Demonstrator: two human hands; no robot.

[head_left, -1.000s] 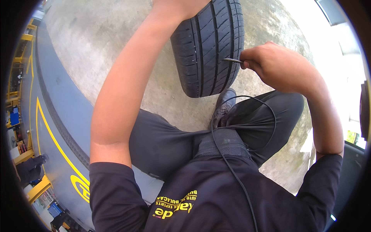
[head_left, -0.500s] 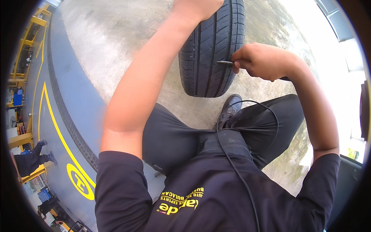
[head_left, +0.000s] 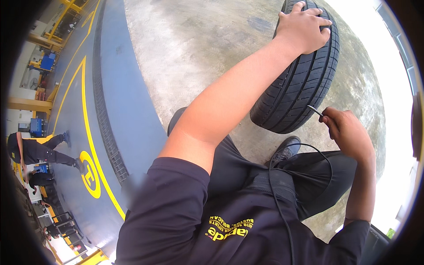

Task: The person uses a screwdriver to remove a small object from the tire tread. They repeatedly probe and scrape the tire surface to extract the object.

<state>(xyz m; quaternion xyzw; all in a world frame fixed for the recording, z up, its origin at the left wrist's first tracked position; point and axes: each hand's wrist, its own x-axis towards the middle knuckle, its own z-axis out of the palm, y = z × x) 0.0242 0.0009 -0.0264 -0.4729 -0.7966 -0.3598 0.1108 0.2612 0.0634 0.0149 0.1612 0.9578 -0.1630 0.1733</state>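
Note:
A black tire (head_left: 293,99) stands on its tread ahead of me, leaning slightly, with long grooves and slanted cuts across it. My left hand (head_left: 304,30) rests on its upper part, fingers spread over the tread. To the right of the tire's lower part, my right hand (head_left: 349,130) is closed around a thin, curved metal pick-like tool (head_left: 315,110). The tool's tip points at the tread near its right edge; whether it touches I cannot tell. The handle is mostly hidden in my fingers.
A black cable (head_left: 331,170) loops over my leg and up my shirt. My dark shoe (head_left: 285,150) is close below the tire. Left of the concrete floor (head_left: 194,48) lies a blue painted floor (head_left: 128,88) with yellow lines. A person in dark clothes (head_left: 39,150) walks at far left.
My left hand has come to lie spread on the tire. My right hand has drawn the tool back toward the tread's right edge. The whole view has shifted, with the tire now farther right.

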